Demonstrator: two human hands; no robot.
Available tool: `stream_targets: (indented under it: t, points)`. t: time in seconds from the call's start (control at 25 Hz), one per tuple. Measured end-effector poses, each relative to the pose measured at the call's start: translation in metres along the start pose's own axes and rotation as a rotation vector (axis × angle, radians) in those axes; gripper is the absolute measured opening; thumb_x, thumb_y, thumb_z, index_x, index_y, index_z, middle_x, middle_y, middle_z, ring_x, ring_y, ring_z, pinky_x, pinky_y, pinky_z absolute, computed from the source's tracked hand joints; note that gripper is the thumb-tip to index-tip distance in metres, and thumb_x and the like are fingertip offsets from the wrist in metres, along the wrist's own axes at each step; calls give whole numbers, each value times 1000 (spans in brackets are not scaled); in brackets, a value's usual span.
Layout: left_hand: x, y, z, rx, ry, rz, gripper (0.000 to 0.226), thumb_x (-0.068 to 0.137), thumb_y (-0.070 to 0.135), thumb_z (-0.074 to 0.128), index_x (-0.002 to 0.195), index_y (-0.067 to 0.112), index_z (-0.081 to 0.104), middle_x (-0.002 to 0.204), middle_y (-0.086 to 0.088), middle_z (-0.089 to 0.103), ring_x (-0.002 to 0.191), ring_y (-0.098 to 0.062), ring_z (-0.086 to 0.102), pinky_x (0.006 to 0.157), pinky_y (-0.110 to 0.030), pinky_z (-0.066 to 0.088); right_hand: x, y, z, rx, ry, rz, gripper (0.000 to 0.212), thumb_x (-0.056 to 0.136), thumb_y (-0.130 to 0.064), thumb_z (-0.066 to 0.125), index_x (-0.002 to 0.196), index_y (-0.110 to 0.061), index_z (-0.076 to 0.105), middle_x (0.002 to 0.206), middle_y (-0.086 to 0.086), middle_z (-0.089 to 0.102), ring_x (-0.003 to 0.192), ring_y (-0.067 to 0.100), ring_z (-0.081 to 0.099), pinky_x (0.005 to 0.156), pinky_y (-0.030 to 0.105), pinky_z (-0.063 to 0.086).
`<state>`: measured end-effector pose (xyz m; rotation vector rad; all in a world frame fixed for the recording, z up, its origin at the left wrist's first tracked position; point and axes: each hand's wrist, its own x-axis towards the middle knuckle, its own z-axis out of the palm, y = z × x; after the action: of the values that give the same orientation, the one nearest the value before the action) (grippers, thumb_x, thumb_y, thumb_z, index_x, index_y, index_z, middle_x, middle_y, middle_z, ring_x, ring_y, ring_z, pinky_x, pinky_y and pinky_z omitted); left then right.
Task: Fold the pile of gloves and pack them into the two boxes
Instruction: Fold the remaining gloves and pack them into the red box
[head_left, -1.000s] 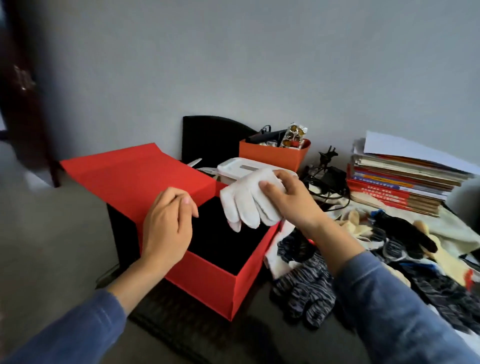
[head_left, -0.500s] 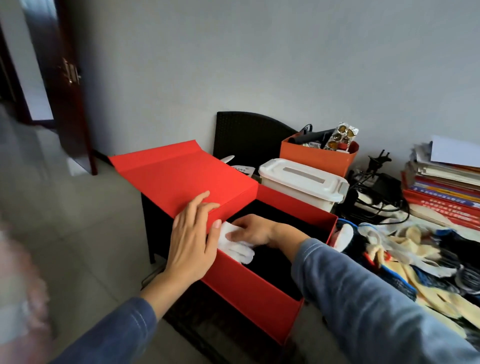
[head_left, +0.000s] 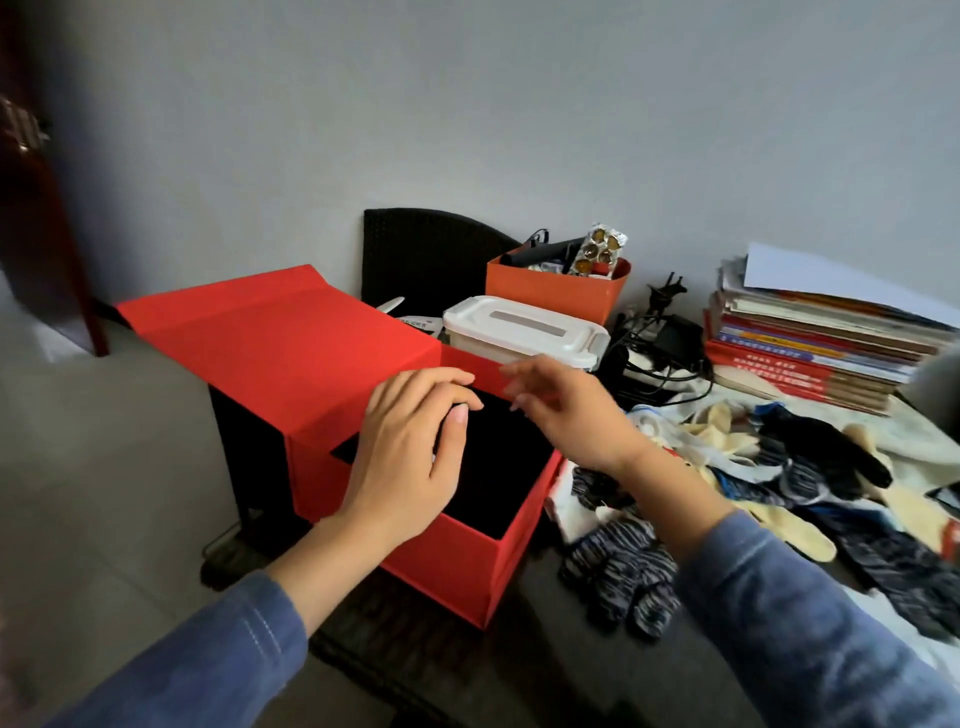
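Open red box (head_left: 457, 561), black inside, stands at the tabletop's (head_left: 530, 670) left end; pile of gloves (head_left: 779, 467) lies just right of it; book stack (head_left: 810, 358) lettering unreadable; left hand (head_left: 410, 452) loosely curled at the box rim, right hand (head_left: 566, 410) spread above, both empty.

— How's the light where you are?
— Soft and dim, with no glare. The grey wall (head_left: 467, 114) darkens toward the left, and the inside of the red box (head_left: 457, 566) is plain black.
— Is it sharp?
— Mostly. My right hand (head_left: 566, 410) smears at the fingertips, my right sleeve (head_left: 810, 623) goes soft low down, and the book stack (head_left: 810, 353) bows at the edge.
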<state>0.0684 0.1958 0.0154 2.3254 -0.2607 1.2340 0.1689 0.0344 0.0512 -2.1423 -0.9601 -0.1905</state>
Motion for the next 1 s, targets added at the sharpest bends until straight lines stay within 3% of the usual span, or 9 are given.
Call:
stream_targets:
  t: [0.16, 0.24, 0.32, 0.4, 0.56, 0.68, 0.8, 0.92, 1.0]
  points:
    - [-2, 64, 29, -80, -85, 208, 18, 89, 16, 47, 88, 16, 65, 95, 9, 64, 93, -11, 55, 82, -26, 40, -79, 41, -60, -13, 172, 175, 35, 89, 3, 52, 96, -30, 59, 85, -5, 68, 72, 6, 66, 69, 27, 52]
    - [-7, 88, 49, -82, -225, 223, 13, 87, 18, 52, 93, 19, 64, 92, 10, 62, 89, -10, 53, 75, -24, 41, -115, 60, -76, -93, 208, 251, 35, 88, 3, 55, 92, -31, 59, 81, -9, 67, 68, 2, 63, 65, 18, 48]
    - [-15, 96, 76, -47, -387, 73, 16, 90, 25, 54, 104, 23, 60, 102, 10, 61, 99, -11, 53, 79, -27, 45, -148, 73, -79, -219, 211, 289, 27, 86, -2, 60, 94, -28, 61, 81, -13, 66, 70, 2, 62, 64, 7, 42]
    - [-22, 94, 105, -11, -483, -139, 23, 91, 34, 55, 112, 24, 57, 114, 7, 62, 110, -16, 55, 88, -34, 46, -178, 83, -74, -264, 206, 323, 25, 85, -5, 61, 96, -28, 61, 86, -12, 65, 75, 3, 62, 67, 4, 41]
    - [-24, 91, 146, 41, -674, -412, 36, 85, 46, 63, 112, 23, 56, 119, 5, 63, 113, -19, 57, 89, -33, 47, -212, 103, -56, -228, 145, 360, 28, 84, -8, 61, 107, -24, 63, 101, -10, 66, 94, 7, 61, 85, 20, 46]
    - [-20, 97, 156, 73, -852, -500, 45, 75, 48, 73, 110, 21, 62, 112, 3, 65, 109, -19, 59, 88, -30, 46, -222, 106, -55, -176, 34, 333, 28, 85, -11, 60, 111, -23, 62, 105, -11, 66, 99, 1, 60, 89, 22, 47]
    - [-15, 110, 154, -110, -748, -512, 27, 74, 41, 74, 92, 23, 66, 99, 7, 67, 102, -15, 62, 88, -29, 48, -229, 105, -70, -99, 75, 326, 34, 87, -17, 63, 119, -24, 55, 109, -11, 61, 90, -9, 56, 82, 16, 44]
    - [-9, 124, 142, -437, -865, -496, 54, 75, 39, 71, 124, 19, 61, 128, 4, 61, 121, -10, 53, 107, -38, 40, -233, 98, -87, 65, 272, 359, 55, 83, -32, 69, 132, -23, 45, 125, -13, 51, 110, -5, 53, 91, 19, 44]
    - [-6, 138, 131, -554, -1061, -430, 52, 85, 28, 69, 133, 20, 53, 138, 4, 53, 129, -6, 44, 111, -33, 34, -230, 85, -98, 360, 267, 423, 62, 76, -37, 68, 132, -22, 47, 129, -10, 53, 113, -2, 55, 95, 20, 46]
